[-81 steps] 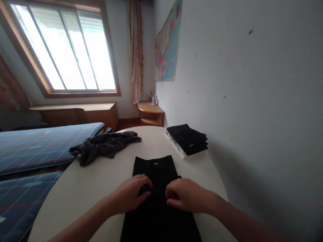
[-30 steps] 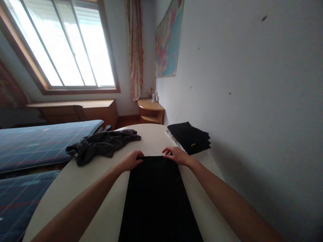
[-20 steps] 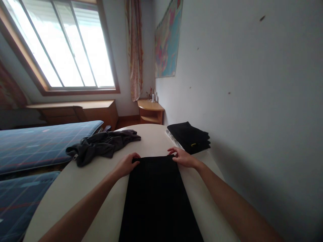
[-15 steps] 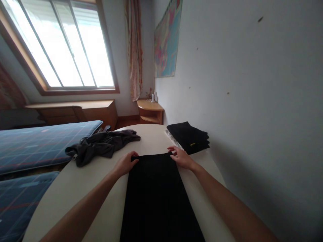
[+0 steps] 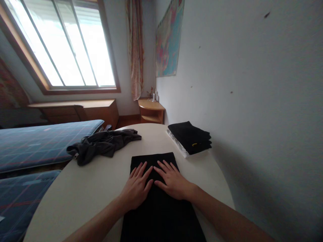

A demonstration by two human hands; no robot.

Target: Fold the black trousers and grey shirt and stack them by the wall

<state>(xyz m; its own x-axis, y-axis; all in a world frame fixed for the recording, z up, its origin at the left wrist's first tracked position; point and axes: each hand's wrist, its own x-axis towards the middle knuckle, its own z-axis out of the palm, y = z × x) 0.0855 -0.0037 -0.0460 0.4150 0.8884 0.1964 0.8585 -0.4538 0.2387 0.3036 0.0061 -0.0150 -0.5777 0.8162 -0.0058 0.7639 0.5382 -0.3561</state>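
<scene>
A long piece of black cloth (image 5: 161,215), folded into a strip, lies flat on the white round table (image 5: 83,198) and runs toward me past the bottom of the view. Whether it is a pair of trousers or another garment I cannot tell. On its left half my left hand (image 5: 137,185) rests palm down, fingers spread. My right hand (image 5: 173,179) lies flat on the right half, its fingers also apart. The two index fingertips nearly meet at the cloth's middle, a little below its far edge.
Behind the cloth to the right sits a stack of folded black clothes (image 5: 189,136) on clear plastic packaging. A crumpled dark grey garment (image 5: 101,144) lies at the table's left edge. Blue plaid mattresses (image 5: 45,144) are to the left; a wall (image 5: 252,117) stands close on the right.
Both hands have let go of the cloth's far corners. They have moved nearer to me and inward, and now lie flat on top of it.
</scene>
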